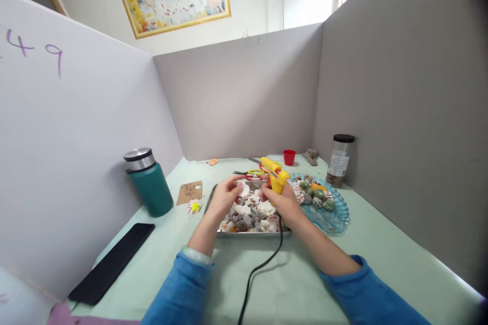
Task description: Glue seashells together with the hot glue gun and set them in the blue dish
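My right hand [286, 204] is wrapped round the handle of a yellow hot glue gun [276, 175], whose black cord runs down toward the table's front edge. Between the thumb and fingers of my left hand [225, 194] is a white seashell [244, 190]. Both hands are over a metal tray [247, 234] heaped with small shells, mostly white, grey and brown. On the right, a blue glass plate [335, 223] carries several green and striped shells, partly hidden by my right hand. A small shell piece with a yellow star [194, 206] lies left of the tray.
A green thermos [152, 188] and a long black pad [112, 264] are at the left. Behind the tray are scissors [251, 172], a red cup [289, 157] and driftwood [311, 156]. A jar [339, 162] stands right. Grey partitions [244, 101] enclose the table; brown card [189, 192] lies near the thermos.
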The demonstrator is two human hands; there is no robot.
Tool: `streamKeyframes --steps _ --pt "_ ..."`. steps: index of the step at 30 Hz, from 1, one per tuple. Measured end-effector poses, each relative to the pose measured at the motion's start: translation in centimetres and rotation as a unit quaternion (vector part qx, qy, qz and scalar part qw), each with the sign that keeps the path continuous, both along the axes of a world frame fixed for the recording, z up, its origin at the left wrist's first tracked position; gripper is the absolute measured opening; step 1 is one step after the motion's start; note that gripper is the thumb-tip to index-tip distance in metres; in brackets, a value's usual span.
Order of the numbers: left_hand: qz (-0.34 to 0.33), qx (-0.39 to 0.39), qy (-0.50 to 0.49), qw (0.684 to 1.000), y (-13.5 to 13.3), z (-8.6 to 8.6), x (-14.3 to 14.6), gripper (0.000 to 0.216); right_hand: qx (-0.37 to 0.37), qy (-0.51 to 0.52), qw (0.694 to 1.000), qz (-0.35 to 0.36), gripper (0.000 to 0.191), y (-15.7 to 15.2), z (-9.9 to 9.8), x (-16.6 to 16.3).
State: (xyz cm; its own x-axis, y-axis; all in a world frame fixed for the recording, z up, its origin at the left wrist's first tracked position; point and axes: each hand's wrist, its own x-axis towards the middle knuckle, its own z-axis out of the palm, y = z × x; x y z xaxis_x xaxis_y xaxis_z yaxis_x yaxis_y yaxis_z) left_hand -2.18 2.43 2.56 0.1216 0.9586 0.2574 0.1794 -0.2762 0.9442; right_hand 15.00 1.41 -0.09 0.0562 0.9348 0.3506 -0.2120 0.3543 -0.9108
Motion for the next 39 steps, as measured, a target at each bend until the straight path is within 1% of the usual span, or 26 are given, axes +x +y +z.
streamKeyframes --steps 2,4,9,12,16,20,23,27,31,35,39 --pt "0.014 -0.006 -0.058 0.998 -0.4 -0.5 0.7 0.043 0.004 0.018 1.0 0.005 0.031 -0.1 0.1 -0.4" --pt "0.031 -0.013 -0.088 0.996 -0.4 -0.9 1.0 0.04 0.006 0.01 1.0 0.008 0.031 -0.2 0.2 -0.6" --pt "0.054 0.007 -0.069 0.996 -0.3 -1.8 0.7 0.029 0.021 -0.07 0.997 -0.005 0.027 -0.6 0.4 -0.6" --pt "0.041 0.0 -0.077 0.996 -0.9 -1.8 0.9 0.029 0.032 -0.095 0.995 0.0 0.028 -0.6 0.2 -0.6" --pt "0.024 -0.037 -0.121 0.992 -1.5 -1.8 1.5 0.044 0.059 -0.131 0.99 0.0 0.026 -0.3 -0.4 -0.6" --pt "0.033 -0.019 -0.133 0.99 -1.3 -2.1 1.9 0.037 0.079 -0.155 0.985 -0.007 0.025 -0.3 -0.6 -0.4" --pt "0.026 -0.004 -0.13 0.991 -1.2 -2.3 2.0 0.035 0.072 -0.157 0.985 -0.02 0.026 -0.6 -0.2 -0.4" --pt "0.028 -0.002 -0.133 0.991 -1.2 -2.4 2.0 0.036 0.042 -0.133 0.99 -0.022 0.025 -1.1 0.5 -0.5" --pt "0.043 -0.015 -0.142 0.989 -1.2 -2.4 2.0 0.04 0.036 -0.096 0.994 -0.026 0.029 -1.1 0.7 -0.6" --pt "0.034 -0.027 -0.154 0.987 -1.2 -2.4 1.9 0.042 0.047 -0.129 0.99 -0.01 0.025 -1.0 0.5 -0.5" --pt "0.029 -0.036 -0.16 0.986 -1.3 -2.5 1.9 0.044 0.082 -0.161 0.983 -0.012 0.018 -1.1 0.2 -0.4"
